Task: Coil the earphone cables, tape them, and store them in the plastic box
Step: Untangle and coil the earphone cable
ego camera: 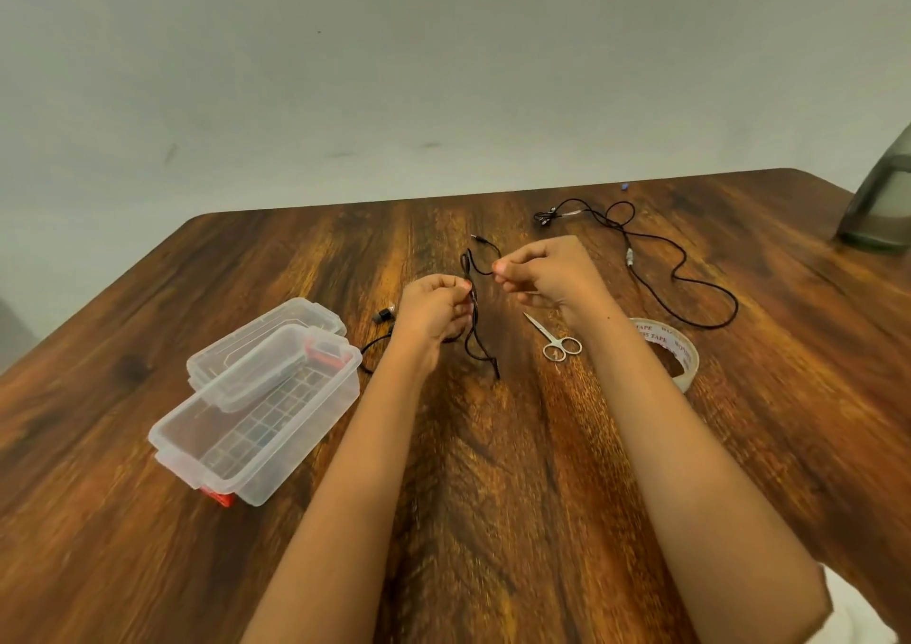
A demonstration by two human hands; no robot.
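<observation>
head view, both hands raised over table, left hand (pixel 434 310) and right hand (pixel 547 268) pinching black earphone cable (pixel 475 318)

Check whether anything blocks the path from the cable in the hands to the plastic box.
Nothing visible does. The left hand and right hand pinch the earphone cable above the table; the plastic box stands open to their left, its lid at the far side. Only the cable's own earbud end lies between.
</observation>
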